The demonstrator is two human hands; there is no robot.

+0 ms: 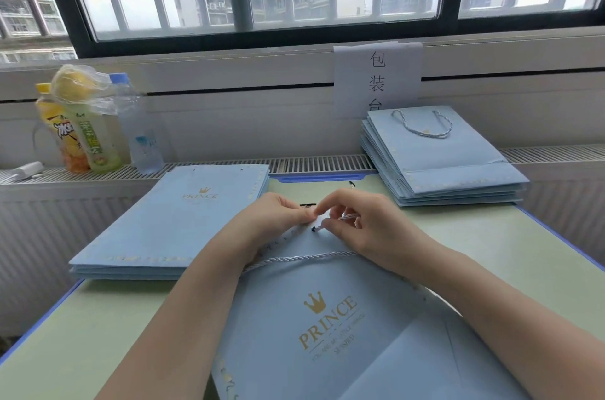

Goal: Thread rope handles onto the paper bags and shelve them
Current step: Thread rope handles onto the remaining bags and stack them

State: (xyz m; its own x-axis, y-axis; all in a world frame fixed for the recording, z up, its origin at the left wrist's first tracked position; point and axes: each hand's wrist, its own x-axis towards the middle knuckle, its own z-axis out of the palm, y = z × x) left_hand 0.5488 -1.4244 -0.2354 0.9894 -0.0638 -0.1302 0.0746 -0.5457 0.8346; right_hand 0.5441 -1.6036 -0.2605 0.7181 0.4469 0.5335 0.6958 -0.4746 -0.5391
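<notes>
Blue paper bag (314,318) is running off-frame at 6 o'clock; left hand (278,214) is pinching its top edge, right hand (363,229) pinching the rope handle (347,218) at the punched hole.

Pale blue paper bag (327,318) with gold crown and lettering, gold-patterned edge, white twisted rope handle (304,259) with dark tip, pale green bench (523,268) edged in blue, yellow and green bottles (82,137) upper left

Bag stacks (170,223) (448,164) flanking centre bag (320,318)
</notes>
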